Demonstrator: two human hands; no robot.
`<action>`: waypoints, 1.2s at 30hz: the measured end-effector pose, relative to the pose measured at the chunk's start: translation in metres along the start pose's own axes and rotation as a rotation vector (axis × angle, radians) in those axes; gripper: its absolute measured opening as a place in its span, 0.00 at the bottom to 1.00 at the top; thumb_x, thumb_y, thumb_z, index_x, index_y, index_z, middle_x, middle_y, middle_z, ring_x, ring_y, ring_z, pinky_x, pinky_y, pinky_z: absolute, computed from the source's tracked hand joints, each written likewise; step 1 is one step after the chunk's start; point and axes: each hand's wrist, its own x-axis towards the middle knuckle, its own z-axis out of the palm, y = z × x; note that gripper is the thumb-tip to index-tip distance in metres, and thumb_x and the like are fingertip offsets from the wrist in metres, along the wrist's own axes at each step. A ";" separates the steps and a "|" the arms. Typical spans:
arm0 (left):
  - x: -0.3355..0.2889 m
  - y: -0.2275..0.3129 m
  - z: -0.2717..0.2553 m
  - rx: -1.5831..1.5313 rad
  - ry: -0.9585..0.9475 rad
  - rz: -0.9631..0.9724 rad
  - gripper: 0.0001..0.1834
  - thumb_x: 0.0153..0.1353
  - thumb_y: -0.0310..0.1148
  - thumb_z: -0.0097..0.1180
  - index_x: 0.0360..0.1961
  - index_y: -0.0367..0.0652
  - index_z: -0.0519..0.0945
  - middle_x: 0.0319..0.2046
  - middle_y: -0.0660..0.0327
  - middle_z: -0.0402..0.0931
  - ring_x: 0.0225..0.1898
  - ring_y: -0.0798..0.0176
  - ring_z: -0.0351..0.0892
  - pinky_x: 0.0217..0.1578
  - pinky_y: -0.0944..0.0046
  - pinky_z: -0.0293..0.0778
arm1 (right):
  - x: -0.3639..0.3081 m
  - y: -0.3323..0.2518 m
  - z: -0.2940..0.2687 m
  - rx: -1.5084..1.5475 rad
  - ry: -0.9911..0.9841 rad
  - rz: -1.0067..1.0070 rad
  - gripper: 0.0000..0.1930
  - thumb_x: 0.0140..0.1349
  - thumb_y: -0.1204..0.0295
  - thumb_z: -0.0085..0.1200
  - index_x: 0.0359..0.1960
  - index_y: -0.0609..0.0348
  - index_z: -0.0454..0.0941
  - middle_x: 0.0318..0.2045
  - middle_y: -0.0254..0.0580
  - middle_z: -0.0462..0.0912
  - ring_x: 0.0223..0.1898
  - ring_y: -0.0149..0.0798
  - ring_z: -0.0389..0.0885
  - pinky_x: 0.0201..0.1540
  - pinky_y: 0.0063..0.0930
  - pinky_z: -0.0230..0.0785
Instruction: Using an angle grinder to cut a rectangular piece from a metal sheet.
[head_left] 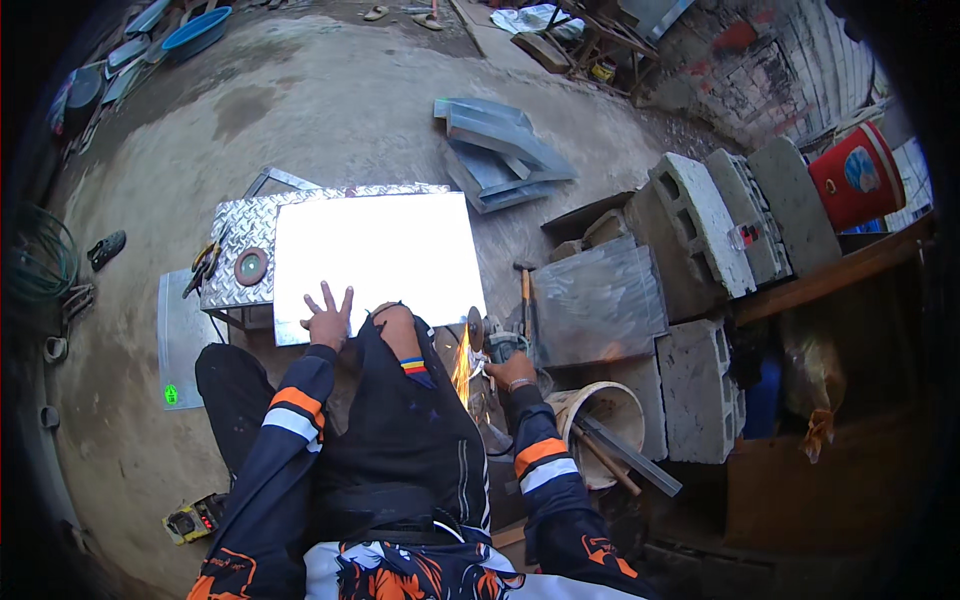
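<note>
My left hand (328, 318) lies with its fingers spread on the near edge of a bright, shiny metal sheet (385, 245). The sheet rests on a low table with a diamond-plate metal top (245, 218). To the right of my knee, my right hand (513, 370) grips an angle grinder (503, 344). Its round disc (475, 327) stands upright at the sheet's near right corner. Orange sparks (461, 372) stream down from the disc toward me. Glare washes out most of the sheet's surface.
A loose grinding disc (251, 265) and pliers (205, 262) lie at the table's left. Bent metal pieces (500, 150) rest on the floor beyond. At the right stand concrete blocks (700, 225), a hammer (526, 300), a white bucket (600, 395) and a red bucket (857, 178).
</note>
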 end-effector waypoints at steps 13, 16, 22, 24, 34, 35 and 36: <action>0.001 -0.004 0.012 0.046 0.148 0.055 0.41 0.53 0.27 0.47 0.65 0.64 0.45 0.64 0.39 0.36 0.56 0.19 0.51 0.31 0.30 0.72 | -0.002 -0.001 -0.006 0.001 -0.058 0.022 0.29 0.34 0.53 0.65 0.30 0.71 0.78 0.35 0.63 0.78 0.39 0.55 0.78 0.42 0.39 0.71; 0.001 -0.002 0.008 0.033 0.039 -0.001 0.37 0.58 0.35 0.46 0.66 0.67 0.43 0.66 0.45 0.31 0.61 0.24 0.43 0.39 0.30 0.68 | -0.001 -0.001 -0.007 0.002 -0.032 0.001 0.29 0.34 0.53 0.65 0.29 0.72 0.78 0.35 0.63 0.78 0.40 0.54 0.78 0.42 0.38 0.72; 0.001 -0.001 0.008 0.061 0.047 -0.003 0.38 0.58 0.34 0.46 0.66 0.67 0.43 0.66 0.44 0.32 0.60 0.24 0.44 0.38 0.31 0.69 | 0.004 0.000 -0.007 -0.021 -0.079 -0.011 0.33 0.33 0.53 0.65 0.34 0.73 0.75 0.37 0.64 0.78 0.41 0.54 0.78 0.42 0.38 0.72; -0.001 -0.001 0.007 0.040 0.042 0.008 0.38 0.58 0.34 0.46 0.66 0.67 0.43 0.66 0.44 0.32 0.60 0.24 0.45 0.37 0.31 0.69 | 0.001 -0.001 -0.008 -0.018 -0.069 -0.003 0.33 0.33 0.53 0.65 0.35 0.73 0.75 0.37 0.63 0.78 0.41 0.54 0.78 0.42 0.38 0.72; -0.001 0.000 0.005 0.036 0.041 -0.004 0.36 0.58 0.34 0.45 0.65 0.67 0.44 0.66 0.45 0.32 0.61 0.24 0.43 0.39 0.30 0.68 | 0.004 0.005 0.001 -0.047 -0.025 -0.019 0.31 0.34 0.53 0.66 0.31 0.73 0.77 0.35 0.64 0.78 0.39 0.56 0.79 0.42 0.39 0.72; -0.001 -0.001 0.006 0.042 0.101 0.024 0.40 0.54 0.28 0.47 0.66 0.65 0.44 0.65 0.42 0.34 0.59 0.22 0.46 0.36 0.31 0.71 | 0.004 0.007 0.002 -0.047 -0.024 -0.019 0.31 0.34 0.53 0.66 0.31 0.73 0.77 0.35 0.64 0.78 0.39 0.56 0.79 0.42 0.39 0.72; -0.002 -0.003 0.007 0.050 0.158 0.049 0.44 0.50 0.22 0.49 0.66 0.63 0.44 0.64 0.39 0.36 0.56 0.20 0.50 0.33 0.33 0.73 | 0.003 0.005 0.002 -0.039 -0.025 -0.022 0.31 0.34 0.53 0.65 0.31 0.74 0.77 0.35 0.64 0.78 0.39 0.55 0.79 0.42 0.39 0.72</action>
